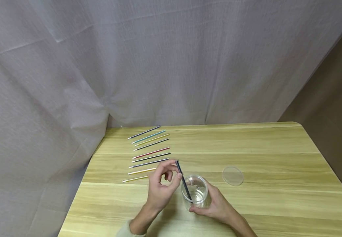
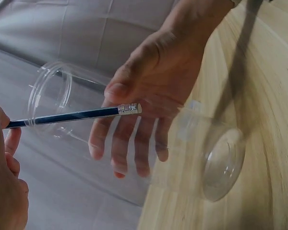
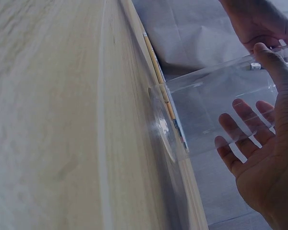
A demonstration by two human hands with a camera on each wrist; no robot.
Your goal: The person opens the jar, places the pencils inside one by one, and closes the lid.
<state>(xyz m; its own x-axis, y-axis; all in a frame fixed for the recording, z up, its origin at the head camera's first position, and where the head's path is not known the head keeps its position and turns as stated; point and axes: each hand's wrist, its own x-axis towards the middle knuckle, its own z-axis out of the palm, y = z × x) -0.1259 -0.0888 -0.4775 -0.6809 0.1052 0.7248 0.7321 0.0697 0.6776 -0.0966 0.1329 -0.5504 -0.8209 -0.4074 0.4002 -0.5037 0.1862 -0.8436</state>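
My left hand [image 1: 161, 191] pinches a dark blue pencil [image 1: 184, 182] near its upper end, between thumb and fingertips. The pencil slants down through the mouth of a clear plastic jar [image 1: 199, 191]. Its eraser end with a silver ferrule [image 2: 129, 109] is inside the jar, seen through the wall in the left wrist view. Around the jar's side, my right hand [image 1: 218, 204] holds it with curled fingers and thumb. In the right wrist view the jar's round base [image 3: 162, 124] is near the tabletop; whether it touches is hard to tell.
Several pencils lie in a slanted column left of the hands, among them a red pencil [image 1: 151, 153] and a light blue pencil [image 1: 148, 137]. A clear round lid [image 1: 232, 176] lies right of the jar. Grey curtain [image 1: 171, 65] hangs behind the wooden table [image 1: 277, 158].
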